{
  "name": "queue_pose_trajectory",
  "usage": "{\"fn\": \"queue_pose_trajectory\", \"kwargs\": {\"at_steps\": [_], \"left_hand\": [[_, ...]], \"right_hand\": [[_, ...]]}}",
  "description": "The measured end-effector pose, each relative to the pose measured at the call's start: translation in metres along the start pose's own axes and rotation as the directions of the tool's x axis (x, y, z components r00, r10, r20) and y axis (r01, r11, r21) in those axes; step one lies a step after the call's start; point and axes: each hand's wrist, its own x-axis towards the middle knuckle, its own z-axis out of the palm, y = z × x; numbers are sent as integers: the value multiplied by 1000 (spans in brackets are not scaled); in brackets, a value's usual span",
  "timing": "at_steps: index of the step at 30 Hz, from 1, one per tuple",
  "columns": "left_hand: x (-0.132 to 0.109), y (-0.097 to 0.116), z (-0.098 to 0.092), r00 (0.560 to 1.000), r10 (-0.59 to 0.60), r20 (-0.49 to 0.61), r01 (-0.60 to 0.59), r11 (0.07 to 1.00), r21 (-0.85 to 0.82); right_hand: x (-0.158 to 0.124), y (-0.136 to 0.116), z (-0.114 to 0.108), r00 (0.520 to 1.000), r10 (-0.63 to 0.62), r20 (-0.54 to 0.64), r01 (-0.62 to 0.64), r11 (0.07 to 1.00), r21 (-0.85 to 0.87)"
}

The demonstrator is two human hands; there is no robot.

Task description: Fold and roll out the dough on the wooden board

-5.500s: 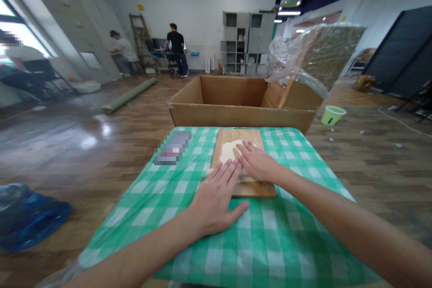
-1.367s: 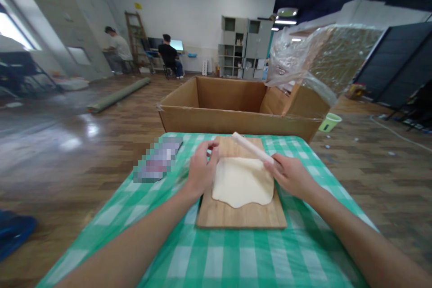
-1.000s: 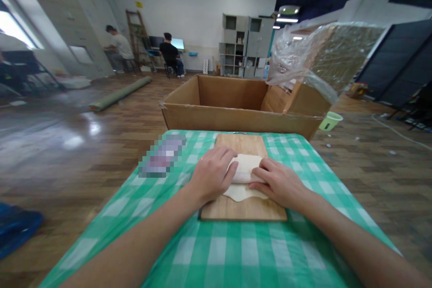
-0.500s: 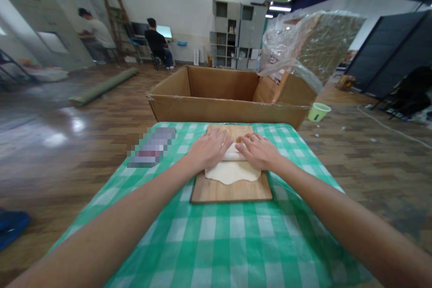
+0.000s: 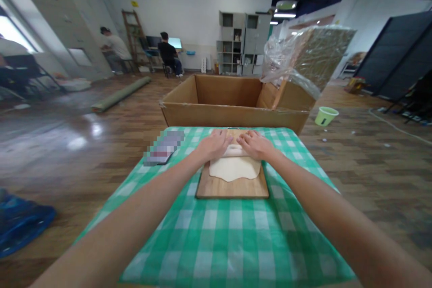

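Rolling pin (image 5: pixel 234 150) across the dough (image 5: pixel 235 169), no longer held aslant one-handed.
My left grip (image 5: pixel 214 145) covers its left end, dough lies flat on the board (image 5: pixel 232 189), my right grip (image 5: pixel 258 145) covers the other; how closed either is, I can't tell.

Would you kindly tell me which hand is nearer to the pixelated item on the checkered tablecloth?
Left. The left hand is on the rolling pin, to the right of the pixelated item; the right hand is at the pin's other end, farther right.
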Motion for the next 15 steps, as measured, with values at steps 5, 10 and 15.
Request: {"fn": "queue_pose_trajectory", "kwargs": {"at_steps": [5, 10, 15], "left_hand": [[-38, 30, -3, 995, -96, -33, 99, 989, 109], [-68, 50, -5, 994, -86, -73, 90, 995, 50], [-67, 48, 0, 991, -91, -102, 92, 996, 8]], "right_hand": [[-35, -24, -4, 999, -11, -52, 10, 1000, -8], [-69, -50, -1, 975, 201, -97, -188, 974, 122], [-65, -48, 1, 978, 202, -51, -195, 974, 117]]}}
